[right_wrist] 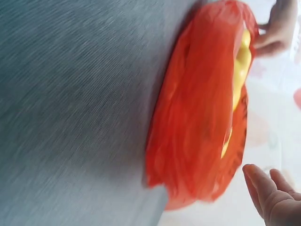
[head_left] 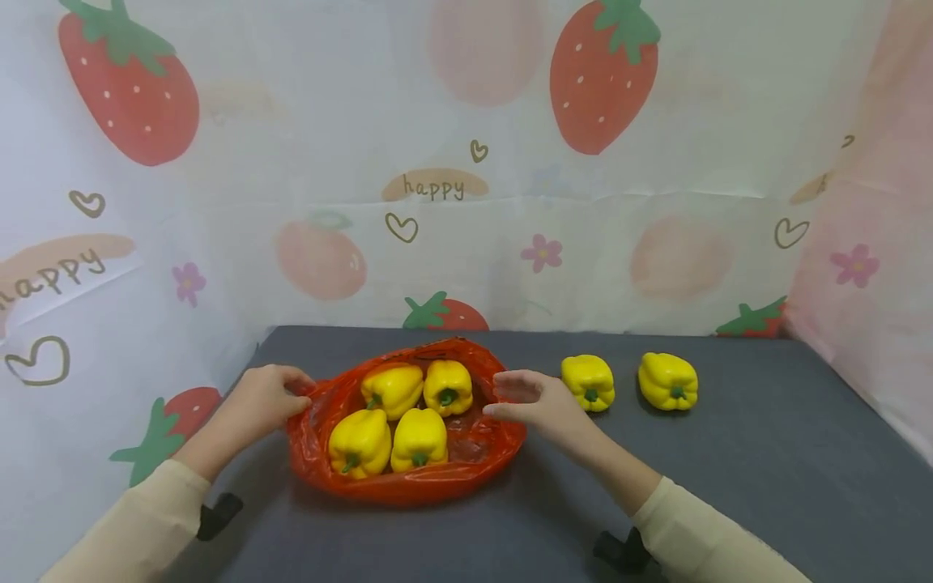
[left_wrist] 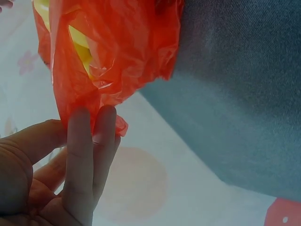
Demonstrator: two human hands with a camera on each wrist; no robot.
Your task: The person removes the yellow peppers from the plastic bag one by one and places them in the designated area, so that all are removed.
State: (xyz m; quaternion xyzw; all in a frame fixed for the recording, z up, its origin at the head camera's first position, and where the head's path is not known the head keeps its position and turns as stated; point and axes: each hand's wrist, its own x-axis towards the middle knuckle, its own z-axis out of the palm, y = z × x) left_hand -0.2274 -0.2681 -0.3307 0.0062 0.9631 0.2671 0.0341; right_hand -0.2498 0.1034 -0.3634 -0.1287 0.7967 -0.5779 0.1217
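Note:
A red plastic bag lies with its mouth spread wide. Inside it sit several yellow bell peppers with green stems. My left hand pinches the bag's left rim; in the left wrist view, thumb and fingertips meet on the gathered red plastic. Over the bag's right edge, my right hand is held with thumb and fingers apart and nothing between them. From the right wrist view, this hand shows beside the bag's wall, its fingers extended and apart from the plastic.
Two more yellow bell peppers, a nearer one and a farther one, rest on the dark grey table to the right of the bag. A white cloth printed with strawberries and hearts stands behind the table and along both sides.

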